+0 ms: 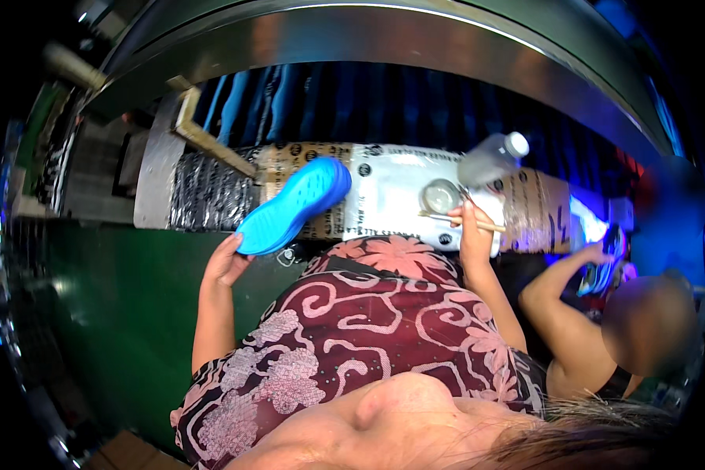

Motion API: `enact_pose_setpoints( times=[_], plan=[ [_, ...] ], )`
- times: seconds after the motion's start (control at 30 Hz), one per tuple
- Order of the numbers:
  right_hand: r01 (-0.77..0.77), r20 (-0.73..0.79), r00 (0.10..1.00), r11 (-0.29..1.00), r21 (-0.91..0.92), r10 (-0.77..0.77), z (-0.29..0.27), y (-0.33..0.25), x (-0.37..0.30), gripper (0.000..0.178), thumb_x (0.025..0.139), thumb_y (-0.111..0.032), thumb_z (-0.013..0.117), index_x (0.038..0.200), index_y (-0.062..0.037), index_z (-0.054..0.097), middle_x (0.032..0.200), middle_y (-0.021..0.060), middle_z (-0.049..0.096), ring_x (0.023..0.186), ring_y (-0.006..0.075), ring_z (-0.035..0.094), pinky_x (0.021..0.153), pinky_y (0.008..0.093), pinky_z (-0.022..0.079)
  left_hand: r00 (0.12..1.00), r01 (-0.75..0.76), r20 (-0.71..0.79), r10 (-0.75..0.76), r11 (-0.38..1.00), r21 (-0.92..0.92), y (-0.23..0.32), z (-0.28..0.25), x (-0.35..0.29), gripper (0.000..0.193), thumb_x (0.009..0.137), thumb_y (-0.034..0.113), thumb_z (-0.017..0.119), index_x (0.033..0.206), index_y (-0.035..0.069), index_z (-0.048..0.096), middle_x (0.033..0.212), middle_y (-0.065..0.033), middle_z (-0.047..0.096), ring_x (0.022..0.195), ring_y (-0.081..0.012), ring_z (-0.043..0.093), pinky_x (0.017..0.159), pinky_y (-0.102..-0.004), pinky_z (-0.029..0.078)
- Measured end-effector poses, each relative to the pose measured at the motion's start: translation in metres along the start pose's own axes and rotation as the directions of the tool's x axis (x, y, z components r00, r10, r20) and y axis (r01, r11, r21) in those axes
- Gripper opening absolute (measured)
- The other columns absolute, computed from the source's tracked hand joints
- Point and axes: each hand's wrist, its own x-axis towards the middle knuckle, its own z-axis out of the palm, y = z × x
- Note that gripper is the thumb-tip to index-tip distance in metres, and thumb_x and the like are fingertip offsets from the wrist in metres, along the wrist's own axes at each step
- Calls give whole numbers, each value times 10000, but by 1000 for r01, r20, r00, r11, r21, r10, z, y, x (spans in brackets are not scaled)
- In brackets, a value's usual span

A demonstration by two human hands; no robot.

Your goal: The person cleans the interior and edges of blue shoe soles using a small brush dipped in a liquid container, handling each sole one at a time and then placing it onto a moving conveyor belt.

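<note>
My left hand (225, 258) grips one end of a bright blue shoe sole (294, 205), thumb on its upper face. The sole slants up and to the right, with small holes dotting its far end. Closed around a thin brush (486, 225) with a pale wooden handle is my right hand (470, 227). The brush lies crosswise, its tip pointing left by the near rim of a small round glass jar (440, 196). Behind the jar, a translucent bottle (486, 160) with a white cap leans to the right.
A narrow bench (384, 196) wrapped in printed sheeting and tape runs across in front of me. A wooden bracket (211, 141) rises at its left part. Dark strips hang beneath a metal beam (352, 35). At right, a co-worker's arm (560, 282) reaches forward.
</note>
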Motion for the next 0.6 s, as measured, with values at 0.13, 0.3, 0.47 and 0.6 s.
enact_pose_setpoints(
  times=[0.13,0.3,0.47,0.6],
  plan=[
    [-30,-112,993,998,49,35,-30,61,11,364,919,-258,460,744,24,610,650,50,574,600,98,491,598,225,389,976,176,114,-187,980,97,-41,55,59,266,817,140,600,1047,32,523,944,-55,587,856,-172,572,786,-320,483],
    [9,-172,985,998,60,1,-48,70,16,319,914,-226,472,774,16,626,696,52,592,632,98,503,619,230,405,981,159,-183,-63,800,578,-66,35,91,427,782,168,627,1149,36,455,942,-48,576,796,-143,563,643,-268,468],
    [221,-63,970,957,-187,-236,-39,68,42,223,853,-170,550,740,-1,641,637,72,572,625,155,541,605,272,420,971,-129,-14,239,568,813,-56,32,114,433,784,193,644,1118,-23,474,958,-67,591,796,-128,576,662,-236,465],
    [362,83,931,866,-344,-356,-31,83,59,168,776,-166,618,675,-33,635,621,94,569,604,237,542,594,319,415,994,92,-5,-113,779,621,-35,61,100,401,796,161,598,1123,-44,488,1014,-104,595,860,-162,592,762,-266,477]
  ],
)
